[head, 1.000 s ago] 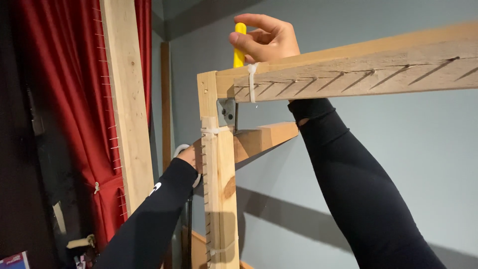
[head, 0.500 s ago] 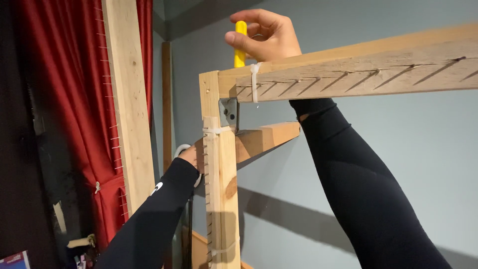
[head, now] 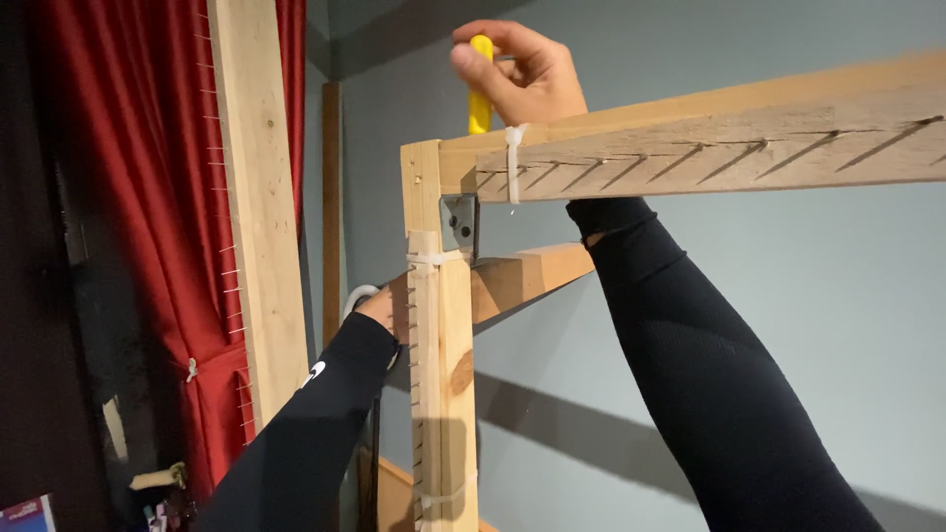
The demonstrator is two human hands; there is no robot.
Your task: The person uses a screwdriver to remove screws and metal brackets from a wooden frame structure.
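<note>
Surroundings: where the wooden post point(head: 441, 325) meets the horizontal beam point(head: 709, 138), joined at the corner by a metal bracket point(head: 460, 227); rows of small nails along both; white cable ties point(head: 513, 158) wrapped round beam and post.
Backdrop: red curtain point(head: 128, 197) to the left, a second nailed plank point(head: 258, 187) standing before it, grey wall behind.
In the way: post hiding most of the left hand point(head: 379, 307); beam cutting across the right forearm, black sleeve below, hand above.
Yellow tool: upright behind the beam's top edge, just beside the corner, only its yellow handle point(head: 479, 89) visible, lower end hidden by the wood.
Right hand point(head: 522, 74): fingers curled tight round the yellow handle, thumb pressed on its front.
Left hand: behind the post beside a diagonal brace point(head: 532, 276), near a white loop point(head: 357, 296); fingers hidden, spread impossible to tell.
</note>
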